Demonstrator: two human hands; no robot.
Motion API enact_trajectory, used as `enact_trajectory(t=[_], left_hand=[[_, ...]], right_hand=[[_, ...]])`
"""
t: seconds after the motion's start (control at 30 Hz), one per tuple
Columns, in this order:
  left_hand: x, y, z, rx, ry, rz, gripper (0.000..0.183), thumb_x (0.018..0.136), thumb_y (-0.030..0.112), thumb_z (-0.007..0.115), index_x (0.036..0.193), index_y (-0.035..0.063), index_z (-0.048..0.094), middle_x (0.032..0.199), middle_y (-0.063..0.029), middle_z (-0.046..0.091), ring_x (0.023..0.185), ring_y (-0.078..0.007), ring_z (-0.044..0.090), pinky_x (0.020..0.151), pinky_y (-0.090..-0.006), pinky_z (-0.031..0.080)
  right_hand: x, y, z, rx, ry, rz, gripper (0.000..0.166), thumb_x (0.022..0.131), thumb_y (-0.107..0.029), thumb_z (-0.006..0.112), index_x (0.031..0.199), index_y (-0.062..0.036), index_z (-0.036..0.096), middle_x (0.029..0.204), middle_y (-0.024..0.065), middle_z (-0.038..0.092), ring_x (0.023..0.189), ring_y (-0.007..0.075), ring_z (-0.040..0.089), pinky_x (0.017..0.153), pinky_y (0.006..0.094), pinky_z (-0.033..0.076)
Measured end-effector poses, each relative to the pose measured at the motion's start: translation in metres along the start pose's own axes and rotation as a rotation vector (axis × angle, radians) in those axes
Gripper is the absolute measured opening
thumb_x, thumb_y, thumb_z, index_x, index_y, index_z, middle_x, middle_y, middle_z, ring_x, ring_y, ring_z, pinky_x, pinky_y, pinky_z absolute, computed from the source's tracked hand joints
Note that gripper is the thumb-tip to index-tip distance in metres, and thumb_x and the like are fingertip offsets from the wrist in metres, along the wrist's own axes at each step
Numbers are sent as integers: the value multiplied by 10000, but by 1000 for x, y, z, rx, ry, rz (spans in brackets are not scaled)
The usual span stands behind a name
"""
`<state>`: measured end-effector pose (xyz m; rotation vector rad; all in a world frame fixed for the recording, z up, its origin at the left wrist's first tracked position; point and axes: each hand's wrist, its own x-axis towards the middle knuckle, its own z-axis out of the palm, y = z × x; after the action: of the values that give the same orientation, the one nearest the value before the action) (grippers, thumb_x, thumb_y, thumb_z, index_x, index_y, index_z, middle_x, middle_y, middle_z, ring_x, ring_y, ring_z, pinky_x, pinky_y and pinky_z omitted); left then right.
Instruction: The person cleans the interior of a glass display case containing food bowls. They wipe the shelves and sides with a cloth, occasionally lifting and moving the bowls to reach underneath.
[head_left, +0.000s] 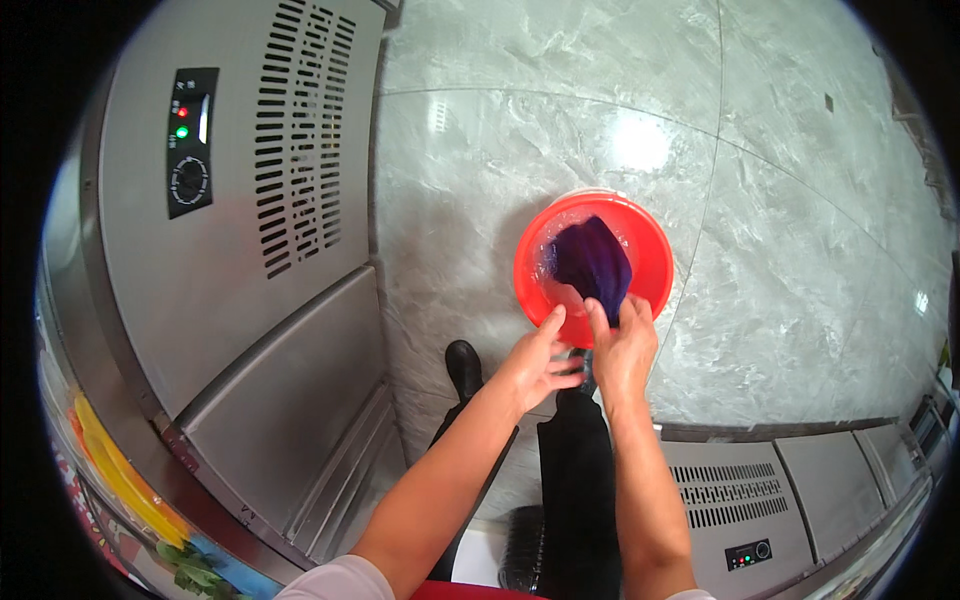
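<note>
A red plastic bucket (655, 247) with sudsy water inside stands on the tiled floor in front of me. A dark purple-blue cloth (595, 255) hangs over the water, its near end pinched by my right hand (628, 337) at the bucket's near rim. My left hand (541, 364) is beside the near left rim, fingers spread and slightly blurred, with nothing in it. The lower end of the cloth reaches the suds.
A stainless steel refrigerated counter (225, 300) with a vent grille and control panel runs along the left. Another steel unit (727, 510) stands at the lower right. My black shoe (463, 367) is left of the bucket. A dark, clear-looking plastic item (523, 547) lies near my legs.
</note>
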<state>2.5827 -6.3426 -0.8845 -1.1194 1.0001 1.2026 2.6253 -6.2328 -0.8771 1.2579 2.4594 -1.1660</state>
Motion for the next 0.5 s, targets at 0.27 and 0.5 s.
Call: enact_trajectory(t=[0.27, 0.5], left_hand=[[3, 21, 48, -9, -242, -3, 231, 916, 196, 457, 998, 5, 558, 855, -105, 608, 740, -205, 595, 689, -350, 515], [-48, 4, 51, 36, -353, -33, 214, 890, 138, 424, 1038, 28, 531, 841, -73, 591, 633, -140, 530, 461, -243, 395]], right_hand=[[-49, -24, -57, 163, -48, -138, 204, 805, -141, 648, 881, 45, 617, 1077, 154, 550, 993, 281, 529, 872, 389, 399], [26, 53, -11, 1511, -567, 883, 517, 895, -519, 444, 1038, -42, 584, 870, 87, 622, 707, 201, 590, 645, 294, 501]])
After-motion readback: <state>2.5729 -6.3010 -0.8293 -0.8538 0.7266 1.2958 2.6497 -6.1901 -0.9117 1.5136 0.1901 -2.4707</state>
